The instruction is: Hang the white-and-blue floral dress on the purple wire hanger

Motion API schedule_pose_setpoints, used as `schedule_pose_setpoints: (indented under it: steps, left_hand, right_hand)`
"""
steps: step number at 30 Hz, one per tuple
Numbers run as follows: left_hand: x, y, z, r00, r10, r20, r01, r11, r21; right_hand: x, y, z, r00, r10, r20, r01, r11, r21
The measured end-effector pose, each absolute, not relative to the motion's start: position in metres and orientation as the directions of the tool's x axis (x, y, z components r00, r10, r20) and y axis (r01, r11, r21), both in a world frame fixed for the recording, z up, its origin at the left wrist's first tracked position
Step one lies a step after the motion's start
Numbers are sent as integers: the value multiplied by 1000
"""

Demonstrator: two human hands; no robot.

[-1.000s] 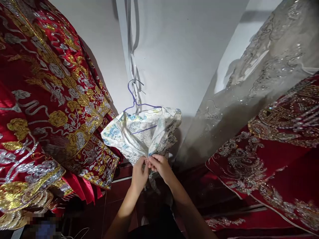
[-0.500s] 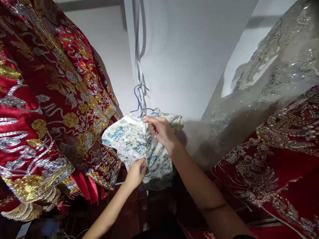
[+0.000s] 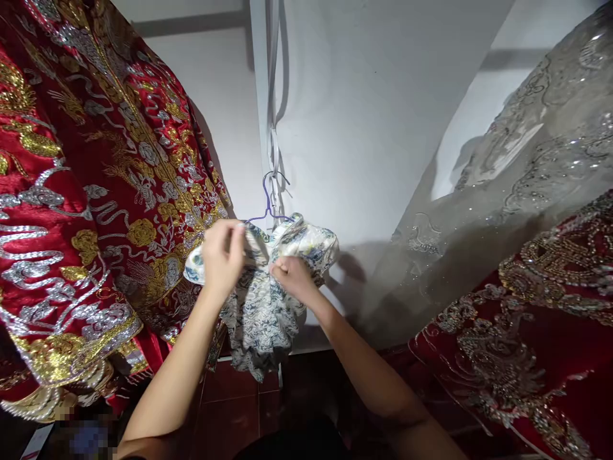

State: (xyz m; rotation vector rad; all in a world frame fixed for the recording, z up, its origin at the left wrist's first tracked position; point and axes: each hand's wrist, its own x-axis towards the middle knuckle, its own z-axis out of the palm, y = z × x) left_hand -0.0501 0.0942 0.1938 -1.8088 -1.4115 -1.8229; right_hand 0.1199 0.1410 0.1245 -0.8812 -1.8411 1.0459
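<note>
A small short-sleeved floral top [image 3: 261,313], white with blue, green and yellow print, hangs on a purple wire hanger [image 3: 268,203]. Its front is parted at the neck, and the cloth below is crumpled. My left hand [image 3: 221,255] is closed on the top's left front near the collar, its fingertips partly hidden. Lower down and to the right, my right hand [image 3: 293,279] is blurred but has its fingers curled shut on the right front edge. The hanger's hook is caught on a pale strap or chain [image 3: 274,147] along the wall.
A red jacket with gold and silver embroidery [image 3: 143,172] hangs close on the left. To the right are a sparkling pale gown [image 3: 536,153] and a beaded red garment [image 3: 555,319]. Behind is a white wall [image 3: 359,115]; dark red floor tiles [image 3: 230,390] lie below.
My left hand has moved from the top's lower front edge up to its left collar. My right hand has dropped from the neckline. The top's front has come apart and its cloth has bunched.
</note>
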Motion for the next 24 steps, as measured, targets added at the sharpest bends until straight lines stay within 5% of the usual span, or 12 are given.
schedule_pose_setpoints:
  steps: [2, 4, 7, 10, 13, 18, 21, 24]
  left_hand:
    - [-80, 90, 186, -515, 345, 785, 585, -528, 616]
    - [-110, 84, 167, -736, 402, 545, 258, -578, 774]
    - [-132, 75, 117, -733, 669, 123, -254, -437, 863]
    - [-119, 68, 60, -665, 739, -107, -428, -260, 866]
    - [-93, 63, 25, -569, 815, -111, -405, -160, 900]
    - [-50, 56, 28, -344, 939, 16, -295, -124, 947]
    - [-15, 45, 47, -255, 962, 97, -397, -196, 897]
    - [14, 32, 65, -40, 978, 206, -192, -210, 959]
  right_hand:
    - [121, 134, 104, -482, 845, 232, 166, 348, -923]
    - [124, 121, 91, -553, 814, 177, 85, 266, -960]
    - [127, 100, 79, -580, 801, 149, -57, 142, -988]
    - [131, 86, 63, -510, 855, 96, -150, 21, -988]
    - [148, 80, 44, -482, 875, 33, -72, -2, -997]
    - [185, 74, 32, -634, 737, -235, 432, 86, -898]
    - [181, 64, 38, -516, 854, -65, 381, 161, -911]
    - [161, 51, 40, -490, 867, 84, 233, 223, -947]
